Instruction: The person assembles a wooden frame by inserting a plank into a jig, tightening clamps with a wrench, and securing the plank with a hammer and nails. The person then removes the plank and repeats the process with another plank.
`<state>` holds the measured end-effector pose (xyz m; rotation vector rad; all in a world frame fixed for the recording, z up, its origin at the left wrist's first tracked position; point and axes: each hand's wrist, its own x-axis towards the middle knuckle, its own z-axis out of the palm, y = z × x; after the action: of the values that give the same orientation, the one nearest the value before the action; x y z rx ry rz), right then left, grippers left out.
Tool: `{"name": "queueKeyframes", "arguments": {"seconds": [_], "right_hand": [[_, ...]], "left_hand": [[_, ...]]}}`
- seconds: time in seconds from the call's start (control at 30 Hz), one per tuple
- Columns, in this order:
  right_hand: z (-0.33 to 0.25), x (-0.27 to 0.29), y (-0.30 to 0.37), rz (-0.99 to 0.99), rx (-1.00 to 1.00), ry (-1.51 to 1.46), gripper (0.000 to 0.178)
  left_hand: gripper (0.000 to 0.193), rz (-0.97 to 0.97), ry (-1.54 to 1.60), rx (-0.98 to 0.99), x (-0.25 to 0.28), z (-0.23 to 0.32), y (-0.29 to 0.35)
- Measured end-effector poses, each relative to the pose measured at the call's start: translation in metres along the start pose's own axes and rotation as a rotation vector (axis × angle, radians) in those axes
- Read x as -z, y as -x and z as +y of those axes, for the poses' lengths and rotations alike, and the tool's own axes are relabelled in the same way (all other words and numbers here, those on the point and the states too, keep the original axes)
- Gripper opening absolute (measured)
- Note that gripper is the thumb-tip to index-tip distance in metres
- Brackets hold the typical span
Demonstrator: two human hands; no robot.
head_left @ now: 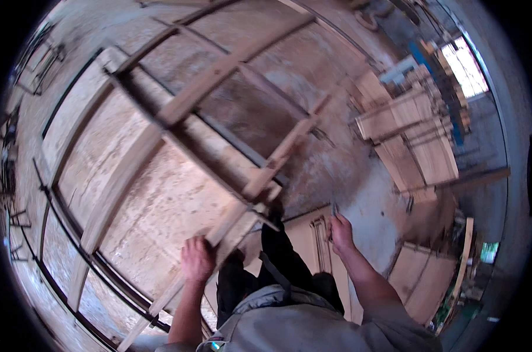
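A large wooden frame [202, 89] of crossing rails spreads over the left and centre, with long dark bars running along and across it. Within its near part lies a pale, mottled panel [163, 214]. My left hand [197, 259] is on the wooden rail [229, 224] at the frame's near edge, fingers curled over it. Out to the right, away from the frame, my right hand [340, 233] is closed around a small tool. Only the tool's thin grey tip [334, 208] shows above the fist, so its kind is unclear.
Stacked wooden panels [404, 120] stand on the right, near a bright window [464, 66]. More panels [421, 276] lie at the lower right, beside a long light plank [462, 258]. Close to my legs is a flat board [304, 240]. Metal stands [40, 67] sit far left.
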<state>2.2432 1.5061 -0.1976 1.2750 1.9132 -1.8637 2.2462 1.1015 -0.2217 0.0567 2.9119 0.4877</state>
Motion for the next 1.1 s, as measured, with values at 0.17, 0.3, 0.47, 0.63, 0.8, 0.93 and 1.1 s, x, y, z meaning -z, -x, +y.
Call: {"name": "queueKeyframes", "arguments": {"seconds": [0.17, 0.3, 0.47, 0.63, 0.8, 0.93, 1.1], "right_hand": [[-0.027, 0.018, -0.057, -0.041, 0.08, 0.031, 0.02], [-0.038, 0.037, -0.097, -0.078, -0.033, -0.1, 0.022], [-0.043, 0.047, -0.133, -0.193, -0.064, -0.166, 0.024], [-0.032, 0.037, -0.158, -0.221, -0.07, -0.082, 0.02], [-0.025, 0.026, -0.173, -0.195, -0.024, 0.106, 0.021], [-0.02, 0.02, -0.174, -0.24, 0.015, 0.079, 0.021], [-0.034, 0.011, -0.144, -0.229, -0.042, -0.117, 0.021]], "left_hand": [[0.046, 0.085, -0.023, -0.026, -0.006, 0.002, 0.001], [0.048, -0.074, -0.008, 0.006, 0.003, 0.012, -0.005], [0.054, -0.008, -0.012, -0.008, 0.032, 0.009, -0.011], [0.039, 0.219, 0.108, 0.07, 0.056, 0.055, -0.075], [0.038, 0.188, 0.416, -0.084, 0.043, 0.127, -0.164], [0.041, 0.084, 0.613, -0.099, 0.018, 0.18, -0.219], [0.053, -0.159, 0.949, 0.109, -0.014, 0.227, -0.284]]}}
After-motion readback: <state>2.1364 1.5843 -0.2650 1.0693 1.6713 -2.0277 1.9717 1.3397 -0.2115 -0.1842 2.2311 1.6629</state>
